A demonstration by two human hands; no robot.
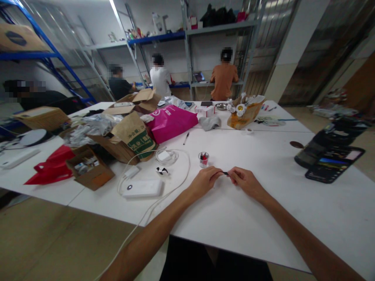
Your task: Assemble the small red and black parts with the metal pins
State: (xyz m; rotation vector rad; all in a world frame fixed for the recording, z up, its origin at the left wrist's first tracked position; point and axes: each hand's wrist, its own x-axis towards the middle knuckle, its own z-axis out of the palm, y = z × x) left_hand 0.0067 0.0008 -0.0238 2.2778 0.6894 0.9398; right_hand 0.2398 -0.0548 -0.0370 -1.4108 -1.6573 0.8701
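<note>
Both hands meet over the white table, pinching a small dark stick-like piece (225, 173) from its two ends. My left hand (206, 180) is closed on its left end, fingertips together. From the other side, my right hand (243, 180) is closed on the right end. Only a short dark length shows between the fingers, so its exact kind is hidden. Just beyond the left hand stands a small clear cup (203, 159) with red and black pieces in it.
Left of the hands lie a white power bank (143, 188), a coiled white cable (175, 157) and a small black-and-white object (162, 171). Boxes and a magenta bag (172, 124) crowd the far left. A phone (334, 164) leans on a dark stand at right. Several people sit farther back.
</note>
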